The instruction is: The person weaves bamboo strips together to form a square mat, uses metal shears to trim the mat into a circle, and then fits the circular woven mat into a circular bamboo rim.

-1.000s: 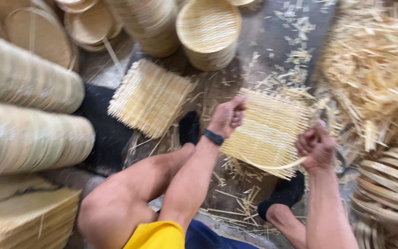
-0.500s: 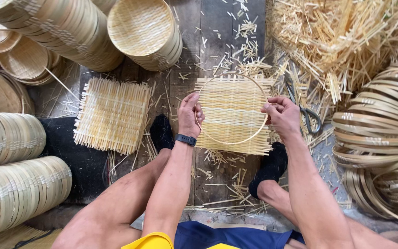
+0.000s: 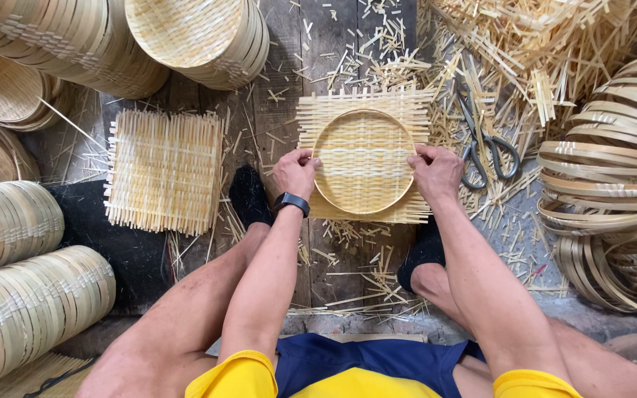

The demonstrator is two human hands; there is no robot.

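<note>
Right of hands (image 3: 366, 173): scissors (image 3: 486, 144) | left: spare woven mat (image 3: 164, 169)

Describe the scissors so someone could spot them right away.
Start at the big pile of bamboo offcuts at top right. Just below it, beside the right hand, lie the scissors. They are the only dark metal thing among pale splints.

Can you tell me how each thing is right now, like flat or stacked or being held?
left hand: gripping the hoop's left edge
right hand: gripping the hoop's right edge
round hoop: lying on the woven mat, held at both sides
woven mat: flat under the hoop, edges untrimmed
second woven mat: flat on the floor, untouched
scissors: lying on the floor among scraps
finished trays: stacked
bamboo strip rings: piled loosely
</note>
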